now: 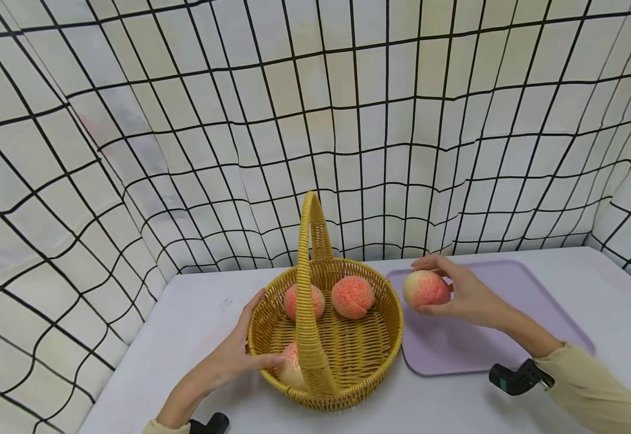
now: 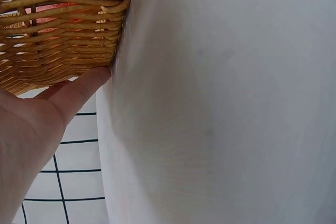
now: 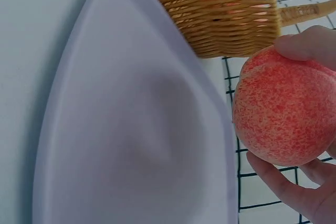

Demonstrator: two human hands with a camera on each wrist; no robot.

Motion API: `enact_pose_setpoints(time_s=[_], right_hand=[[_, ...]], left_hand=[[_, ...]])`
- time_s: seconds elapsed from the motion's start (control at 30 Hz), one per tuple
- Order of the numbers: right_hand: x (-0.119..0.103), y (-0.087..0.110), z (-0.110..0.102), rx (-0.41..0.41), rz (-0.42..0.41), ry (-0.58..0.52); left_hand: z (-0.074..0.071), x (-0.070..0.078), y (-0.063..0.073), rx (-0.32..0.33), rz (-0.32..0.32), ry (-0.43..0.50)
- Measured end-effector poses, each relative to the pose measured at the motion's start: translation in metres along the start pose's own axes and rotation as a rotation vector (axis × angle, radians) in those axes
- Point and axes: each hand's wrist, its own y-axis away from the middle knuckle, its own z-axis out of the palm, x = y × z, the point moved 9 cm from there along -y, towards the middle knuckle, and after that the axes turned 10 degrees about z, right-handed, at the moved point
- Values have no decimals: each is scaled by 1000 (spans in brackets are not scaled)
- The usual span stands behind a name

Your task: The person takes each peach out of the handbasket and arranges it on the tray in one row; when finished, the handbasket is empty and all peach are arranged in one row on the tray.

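Observation:
My right hand (image 1: 464,295) holds a peach (image 1: 426,289), pale yellow and reddish, between thumb and fingers above the lilac tray (image 1: 511,349). In the right wrist view the peach (image 3: 286,111) shows its red speckled side. At the left of a yellow wicker basket (image 1: 367,386), my left hand (image 1: 234,349) holds its side, thumb over the rim and fingers along the outside. A fingertip lies at the basket's bottom edge in the left wrist view. Inside the basket are three peaches: one at the back right (image 1: 353,297), one partly behind the handle (image 1: 304,301), and one near the thumb (image 1: 292,366).
The basket's tall arched handle (image 1: 307,271) stands upright across its middle. The tray lies right beside the basket on a white table (image 1: 185,319). A white backdrop with black netting (image 1: 380,132) rises behind the table and along both sides.

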Motion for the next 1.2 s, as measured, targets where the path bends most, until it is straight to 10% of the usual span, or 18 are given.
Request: enact_pose_setpoints(time_s=[1.2], right_hand=[[25,-9,27,-126,57,43]], left_hand=[[-1,-3,1,15,-16,-1]])
